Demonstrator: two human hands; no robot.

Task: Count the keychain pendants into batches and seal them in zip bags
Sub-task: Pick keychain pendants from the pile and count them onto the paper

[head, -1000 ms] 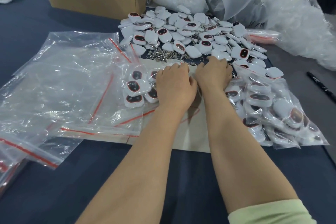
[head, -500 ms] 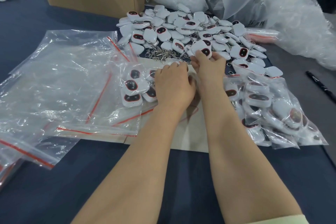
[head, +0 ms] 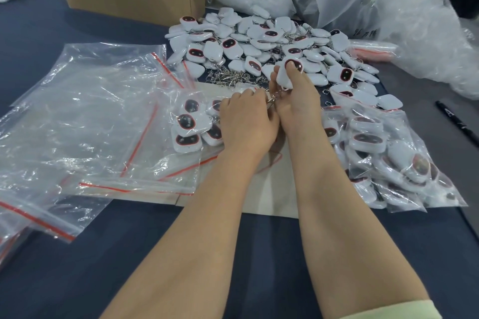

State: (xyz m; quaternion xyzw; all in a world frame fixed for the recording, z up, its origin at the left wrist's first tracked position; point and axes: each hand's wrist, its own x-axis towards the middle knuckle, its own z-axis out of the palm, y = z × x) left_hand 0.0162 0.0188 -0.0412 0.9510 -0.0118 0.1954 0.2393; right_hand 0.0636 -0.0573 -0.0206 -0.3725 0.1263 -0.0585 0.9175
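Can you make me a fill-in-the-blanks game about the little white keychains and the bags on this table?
1. The right hand holds one white pendant whose dark face has a ____ rim.
2. The brown box at the back is made of ____.
3. The black pen lies to the ____ of the filled bags.
4. The empty zip bags lie to the ____ of the left hand.

Missing words: red; cardboard; right; left.

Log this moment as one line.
step: counting; right hand: holds pendant; left hand: at its clasp, grip unclear; loose pile: beyond hands
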